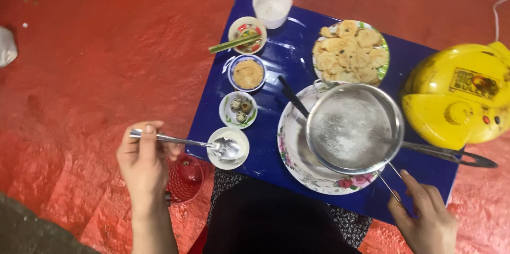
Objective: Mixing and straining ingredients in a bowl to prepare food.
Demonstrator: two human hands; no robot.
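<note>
Flour dusts the inside of the round metal sieve (353,129), which rests across a white floral-rimmed bowl (303,166) on the low blue square table (276,73); only a thin white film remains on the mesh, so the sifting looks largely done. The left hand (142,161) is closed around the handle of a long steel spoon (186,141), thumb on top, with the spoon's bowl lying in a small white dish (228,148) at the table's near left edge; whether it has scooped anything yet I cannot tell. The right hand (425,219) is loosely curled at the table's near right corner, fingertips touching a thin metal wire or skewer (390,182) that runs out from under the sieve; the grip looks light rather than firm. Farther back stand a saucer of brown powder (248,73), a saucer of small speckled eggs (239,108), a sauce saucer with a green stick across it (245,36), a white cup (272,3) and a plate of pale fried cakes (349,52), which suggests one batch is already cooked. A yellow electric appliance (459,95) sits just beside the table on the red floor (106,47).
</note>
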